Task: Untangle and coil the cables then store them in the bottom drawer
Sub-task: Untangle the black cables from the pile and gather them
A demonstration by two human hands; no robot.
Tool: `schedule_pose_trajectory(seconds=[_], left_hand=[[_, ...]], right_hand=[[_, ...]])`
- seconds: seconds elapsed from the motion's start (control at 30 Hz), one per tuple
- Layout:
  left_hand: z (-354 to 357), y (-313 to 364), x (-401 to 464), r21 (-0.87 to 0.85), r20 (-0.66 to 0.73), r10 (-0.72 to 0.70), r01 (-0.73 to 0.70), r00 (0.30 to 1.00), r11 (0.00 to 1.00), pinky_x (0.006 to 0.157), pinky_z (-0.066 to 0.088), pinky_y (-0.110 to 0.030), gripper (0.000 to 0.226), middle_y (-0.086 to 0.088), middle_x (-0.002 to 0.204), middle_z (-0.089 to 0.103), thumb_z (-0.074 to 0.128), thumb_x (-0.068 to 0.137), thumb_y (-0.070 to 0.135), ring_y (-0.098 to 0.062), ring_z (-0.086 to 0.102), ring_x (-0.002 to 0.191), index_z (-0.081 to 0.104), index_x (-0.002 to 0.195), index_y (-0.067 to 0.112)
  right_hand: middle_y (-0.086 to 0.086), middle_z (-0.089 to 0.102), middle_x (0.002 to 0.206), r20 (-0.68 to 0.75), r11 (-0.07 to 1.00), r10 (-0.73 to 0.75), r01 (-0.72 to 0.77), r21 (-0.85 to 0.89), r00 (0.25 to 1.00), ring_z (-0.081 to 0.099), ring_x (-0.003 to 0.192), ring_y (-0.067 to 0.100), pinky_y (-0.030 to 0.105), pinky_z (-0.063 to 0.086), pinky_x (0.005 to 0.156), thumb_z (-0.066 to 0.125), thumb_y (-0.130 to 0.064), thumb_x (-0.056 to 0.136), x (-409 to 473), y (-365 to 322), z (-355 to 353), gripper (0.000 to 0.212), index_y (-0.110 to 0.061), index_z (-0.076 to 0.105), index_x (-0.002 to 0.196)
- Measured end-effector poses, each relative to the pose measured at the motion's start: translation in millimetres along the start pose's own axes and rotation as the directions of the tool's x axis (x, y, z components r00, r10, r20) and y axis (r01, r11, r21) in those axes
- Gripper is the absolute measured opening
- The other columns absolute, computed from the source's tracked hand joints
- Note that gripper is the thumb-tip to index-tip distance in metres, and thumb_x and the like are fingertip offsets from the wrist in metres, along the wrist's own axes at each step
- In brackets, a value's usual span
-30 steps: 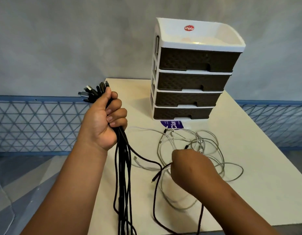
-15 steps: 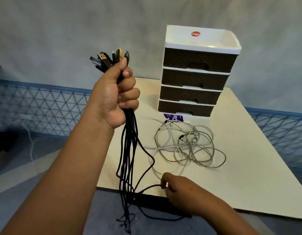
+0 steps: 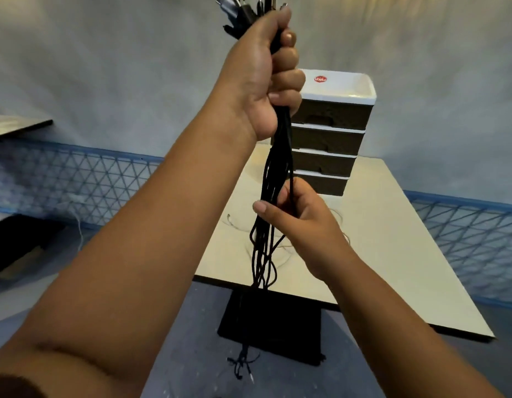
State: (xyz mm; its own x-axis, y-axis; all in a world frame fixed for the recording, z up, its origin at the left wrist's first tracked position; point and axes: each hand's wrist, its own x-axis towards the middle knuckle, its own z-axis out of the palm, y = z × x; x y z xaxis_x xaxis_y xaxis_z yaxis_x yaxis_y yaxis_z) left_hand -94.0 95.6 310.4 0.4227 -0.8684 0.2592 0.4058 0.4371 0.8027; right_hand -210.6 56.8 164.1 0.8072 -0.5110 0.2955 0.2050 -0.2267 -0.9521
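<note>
My left hand [image 3: 260,79] is raised high and grips a bundle of black cables [image 3: 266,254] just below their plugs, which stick out above my fist. The cables hang straight down past the table's front edge to the floor. My right hand [image 3: 303,225] is lower on the same bundle, fingers and thumb curled round the strands. White cables [image 3: 234,221] lie on the cream table [image 3: 392,254], mostly hidden behind my right hand. The drawer unit [image 3: 332,133], white frame with several dark brown drawers, stands at the table's back; its bottom drawer [image 3: 329,185] looks closed.
A black table base [image 3: 277,326] stands on the grey floor under the front edge. A blue lattice rail [image 3: 62,173] runs along the wall on both sides. A second tabletop corner [image 3: 16,127] shows at far left.
My left hand has lifted the black bundle much higher. My right hand has come up from the table's front edge and now holds the hanging strands in mid-air.
</note>
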Motion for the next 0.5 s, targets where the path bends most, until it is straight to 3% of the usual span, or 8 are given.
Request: schedule_pose_trajectory(seconds=[0.07,0.17,0.23,0.4,0.5], left_hand=[[13,-3,1,0.003,-0.01,0.01,-0.01,1.0,1.0,0.031,0.017,-0.016,0.037,0.01,0.04,0.03,0.045,0.101,0.029,-0.004,0.02,0.034,0.043,0.065,0.019],[23,-11,2,0.027,-0.036,0.013,-0.013,0.999,1.0,0.031,0.019,-0.017,0.038,0.009,0.042,0.031,0.046,0.1,0.029,-0.005,0.021,0.034,0.045,0.064,0.018],[26,-15,2,0.018,-0.06,0.002,-0.001,0.998,1.0,0.031,0.018,-0.017,0.037,0.009,0.042,0.031,0.047,0.1,0.03,-0.005,0.021,0.034,0.046,0.065,0.017],[33,-10,6,-0.01,-0.096,0.056,-0.057,0.994,0.998,0.034,0.013,-0.017,0.036,0.01,0.044,0.027,0.045,0.1,0.03,-0.005,0.017,0.037,0.044,0.066,0.019],[37,0,8,-0.027,-0.099,0.1,-0.103,0.99,0.994,0.034,0.013,-0.017,0.036,0.009,0.045,0.026,0.044,0.1,0.027,-0.006,0.017,0.038,0.044,0.066,0.019]], right_hand=[[0.008,0.048,0.08,-0.085,0.992,0.021,-0.011,0.122,0.996,0.049,0.076,0.02,0.037,0.045,0.076,0.074,-0.02,0.084,-3,7,3,0.034,0.0,0.047,0.088],[0.01,0.049,0.082,-0.133,0.98,0.023,0.003,0.198,0.991,0.049,0.079,0.026,0.039,0.046,0.078,0.076,-0.032,0.078,-16,10,-4,0.057,0.011,0.047,0.1],[0.012,0.048,0.084,-0.132,0.982,0.02,0.005,0.19,0.991,0.047,0.079,0.027,0.037,0.046,0.076,0.075,-0.037,0.076,-25,12,-9,0.061,0.011,0.048,0.103],[0.013,0.056,0.073,-0.031,0.992,0.063,-0.059,0.109,0.998,0.056,0.067,0.016,0.02,0.045,0.065,0.07,-0.035,0.08,-54,37,-13,0.031,-0.008,0.056,0.081],[0.009,0.059,0.071,0.061,0.971,0.237,-0.235,-0.033,0.97,0.058,0.071,0.018,0.029,0.043,0.073,0.065,-0.056,0.082,-83,80,-11,0.041,-0.019,0.059,0.064]])
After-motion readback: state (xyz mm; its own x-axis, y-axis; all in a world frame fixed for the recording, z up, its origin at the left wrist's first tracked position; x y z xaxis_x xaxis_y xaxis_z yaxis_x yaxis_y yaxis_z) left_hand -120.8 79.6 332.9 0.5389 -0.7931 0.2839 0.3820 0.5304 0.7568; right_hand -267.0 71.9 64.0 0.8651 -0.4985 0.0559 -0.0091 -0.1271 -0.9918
